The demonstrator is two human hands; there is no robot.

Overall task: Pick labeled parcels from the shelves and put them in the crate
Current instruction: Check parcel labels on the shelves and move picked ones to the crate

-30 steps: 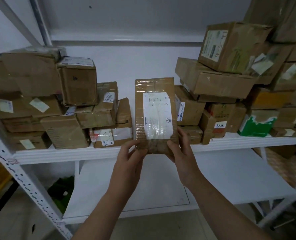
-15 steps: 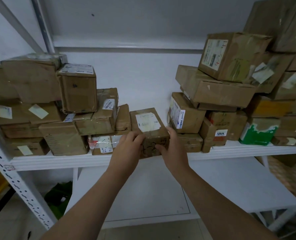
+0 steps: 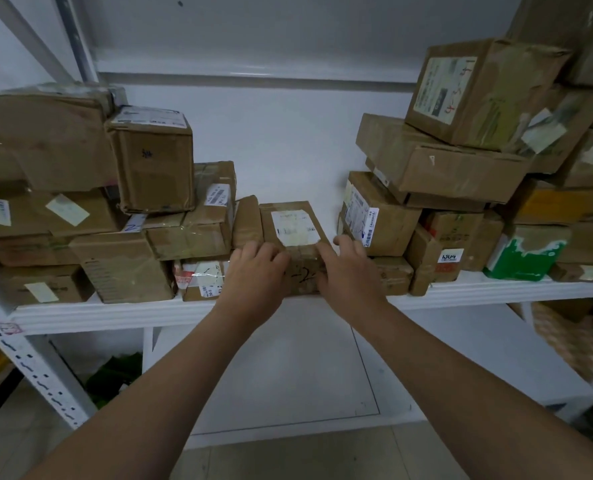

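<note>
A flat brown cardboard parcel with a white label on top lies on the white shelf, in the gap between two stacks of boxes. My left hand grips its front left corner with the fingers curled over the top edge. Over at the front right corner my right hand holds it, thumb on top and index finger along the side. Handwritten marks show on the parcel's front face between my hands. No crate is in view.
Stacked labelled boxes fill the shelf to the left and right of the gap. A green and white box sits at the right. Below are a lower white shelf, a woven basket and a perforated shelf post.
The parcel was held upright in front of the shelf with its label toward me. Both hands have tipped it flat and moved it back onto the shelf into the gap.
</note>
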